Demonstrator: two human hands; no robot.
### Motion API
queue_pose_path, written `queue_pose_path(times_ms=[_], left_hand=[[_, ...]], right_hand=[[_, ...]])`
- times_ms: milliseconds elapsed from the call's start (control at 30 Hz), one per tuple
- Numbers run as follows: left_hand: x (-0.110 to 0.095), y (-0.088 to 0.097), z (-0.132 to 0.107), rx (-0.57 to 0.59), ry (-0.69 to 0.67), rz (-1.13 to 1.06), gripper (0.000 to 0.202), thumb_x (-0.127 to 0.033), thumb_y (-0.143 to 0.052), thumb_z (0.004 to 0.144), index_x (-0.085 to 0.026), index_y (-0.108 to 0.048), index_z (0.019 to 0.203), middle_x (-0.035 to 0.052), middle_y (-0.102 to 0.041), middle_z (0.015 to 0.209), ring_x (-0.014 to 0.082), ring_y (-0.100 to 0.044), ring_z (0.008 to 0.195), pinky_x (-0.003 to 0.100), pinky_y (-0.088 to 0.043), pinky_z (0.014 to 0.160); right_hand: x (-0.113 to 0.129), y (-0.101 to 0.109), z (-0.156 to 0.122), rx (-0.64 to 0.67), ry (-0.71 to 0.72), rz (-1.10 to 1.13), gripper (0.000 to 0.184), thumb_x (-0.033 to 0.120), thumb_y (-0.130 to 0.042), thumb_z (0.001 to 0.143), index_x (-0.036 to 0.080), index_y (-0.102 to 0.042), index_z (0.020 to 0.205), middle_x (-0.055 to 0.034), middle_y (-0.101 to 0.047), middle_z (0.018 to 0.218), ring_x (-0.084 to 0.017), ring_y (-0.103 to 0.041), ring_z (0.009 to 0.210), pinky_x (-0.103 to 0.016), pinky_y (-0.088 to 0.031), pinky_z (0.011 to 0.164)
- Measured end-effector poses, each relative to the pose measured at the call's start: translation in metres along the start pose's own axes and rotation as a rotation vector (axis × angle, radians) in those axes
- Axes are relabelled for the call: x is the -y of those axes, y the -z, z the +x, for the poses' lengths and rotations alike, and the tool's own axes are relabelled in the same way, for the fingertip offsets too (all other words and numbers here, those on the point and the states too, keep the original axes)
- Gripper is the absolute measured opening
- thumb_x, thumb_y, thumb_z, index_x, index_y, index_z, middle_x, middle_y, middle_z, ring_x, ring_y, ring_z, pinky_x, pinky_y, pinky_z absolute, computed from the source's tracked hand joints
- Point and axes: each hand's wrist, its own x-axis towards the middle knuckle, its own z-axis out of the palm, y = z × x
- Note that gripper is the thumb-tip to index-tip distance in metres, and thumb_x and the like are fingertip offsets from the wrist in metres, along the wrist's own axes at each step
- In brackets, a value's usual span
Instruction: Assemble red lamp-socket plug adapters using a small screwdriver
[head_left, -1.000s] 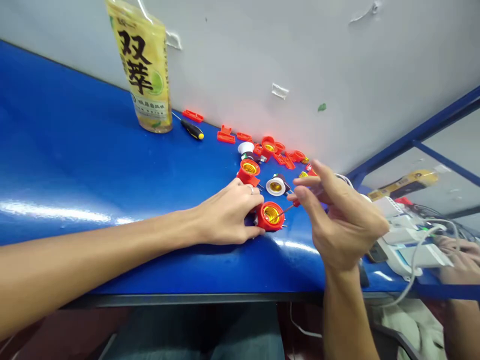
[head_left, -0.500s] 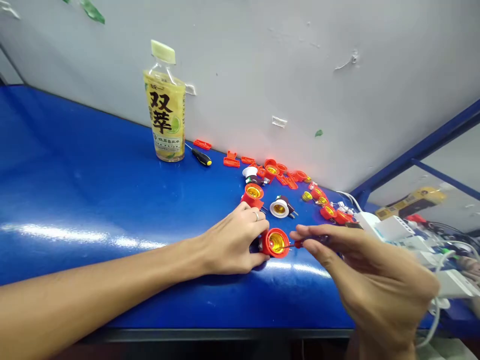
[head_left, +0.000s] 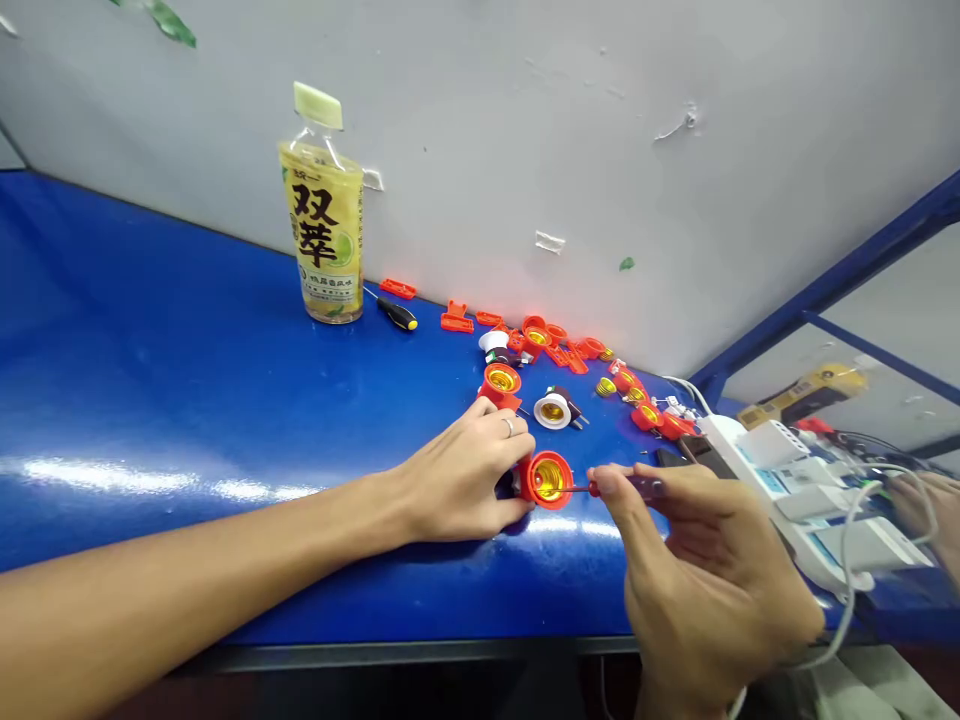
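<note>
My left hand (head_left: 457,475) grips an orange lamp socket (head_left: 547,479) lying on its side on the blue table (head_left: 187,420), its brass-lined mouth facing right. My right hand (head_left: 697,570) pinches a small red-handled screwdriver (head_left: 615,487) whose thin shaft points into the socket's mouth. A ring shows on a finger of the left hand. Just behind stand another orange socket (head_left: 501,381) and a white socket (head_left: 553,410).
Several orange socket parts (head_left: 570,352) lie scattered along the grey wall. A yellow drink bottle (head_left: 322,225) stands at the back, with a black-and-yellow screwdriver (head_left: 397,314) beside it. White power strips (head_left: 795,480) with cables lie at right, where another person's hand (head_left: 926,505) shows.
The view has tilted up and steadied. My right hand dropped lower and brought the screwdriver's tip level into the socket's mouth; my left hand keeps its hold on the socket.
</note>
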Motion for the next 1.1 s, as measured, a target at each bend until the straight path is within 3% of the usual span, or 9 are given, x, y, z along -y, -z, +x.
queue_pose_path(times_ms=[167, 267, 333, 467, 567, 833, 1100], left_hand=[[0.000, 0.001, 0.001, 0.012, 0.017, 0.011, 0.021, -0.029, -0.070, 0.082, -0.016, -0.055, 0.077, 0.0031, -0.060, 0.084, 0.0191, -0.054, 0.080, 0.036, -0.039, 0.081], [0.000, 0.001, 0.002, 0.036, 0.034, 0.012, 0.021, -0.031, -0.071, 0.082, -0.016, -0.056, 0.078, 0.0035, -0.060, 0.085, 0.0195, -0.054, 0.081, 0.037, -0.039, 0.082], [0.000, 0.001, 0.002, 0.035, 0.039, 0.009, 0.020, -0.030, -0.070, 0.082, -0.016, -0.056, 0.078, 0.0034, -0.060, 0.084, 0.0196, -0.053, 0.080, 0.037, -0.039, 0.082], [0.001, 0.000, 0.002, 0.013, 0.054, -0.002, 0.019, -0.029, -0.070, 0.082, -0.017, -0.055, 0.078, 0.0028, -0.059, 0.083, 0.0196, -0.051, 0.080, 0.035, -0.040, 0.080], [0.002, -0.002, 0.001, 0.012, 0.084, -0.002, 0.020, -0.030, -0.070, 0.081, -0.018, -0.054, 0.078, 0.0028, -0.059, 0.083, 0.0201, -0.050, 0.082, 0.035, -0.040, 0.080], [0.000, 0.000, 0.001, 0.017, 0.089, 0.009, 0.018, -0.028, -0.068, 0.081, -0.018, -0.053, 0.077, 0.0023, -0.058, 0.083, 0.0196, -0.050, 0.081, 0.035, -0.040, 0.080], [0.000, 0.002, 0.001, 0.008, 0.067, 0.003, 0.017, -0.026, -0.066, 0.081, -0.019, -0.052, 0.077, 0.0023, -0.059, 0.081, 0.0197, -0.051, 0.079, 0.036, -0.039, 0.080]], right_hand=[[-0.001, 0.015, 0.003, 0.262, 0.096, -0.034, 0.045, 0.002, -0.066, 0.088, 0.022, -0.067, 0.127, -0.0016, -0.076, 0.109, -0.017, -0.074, 0.094, -0.030, -0.063, 0.082], [-0.003, 0.027, 0.011, 0.440, 0.100, 0.049, 0.045, 0.002, -0.058, 0.092, 0.020, -0.064, 0.132, -0.0061, -0.070, 0.127, -0.022, -0.070, 0.112, -0.037, -0.062, 0.092], [-0.004, 0.031, 0.016, 0.496, 0.068, 0.070, 0.040, 0.004, -0.059, 0.092, 0.021, -0.068, 0.127, -0.0042, -0.072, 0.124, -0.021, -0.072, 0.108, -0.034, -0.062, 0.092], [-0.003, 0.029, 0.019, 0.377, -0.007, -0.056, 0.026, 0.011, -0.069, 0.090, 0.027, -0.075, 0.110, 0.0055, -0.079, 0.102, -0.012, -0.076, 0.085, -0.021, -0.061, 0.077], [0.000, 0.023, 0.017, 0.303, -0.038, -0.126, 0.024, 0.016, -0.071, 0.090, 0.029, -0.075, 0.109, 0.0081, -0.079, 0.096, -0.010, -0.076, 0.078, -0.018, -0.060, 0.072], [0.011, 0.017, 0.009, 0.183, -0.094, -0.226, 0.016, 0.025, -0.075, 0.089, 0.029, -0.077, 0.104, 0.0095, -0.079, 0.090, -0.010, -0.076, 0.073, -0.017, -0.057, 0.069], [0.011, 0.018, -0.004, 0.063, -0.112, -0.353, 0.015, 0.032, -0.079, 0.085, 0.034, -0.079, 0.100, 0.0092, -0.079, 0.088, -0.016, -0.076, 0.066, -0.024, -0.057, 0.060]])
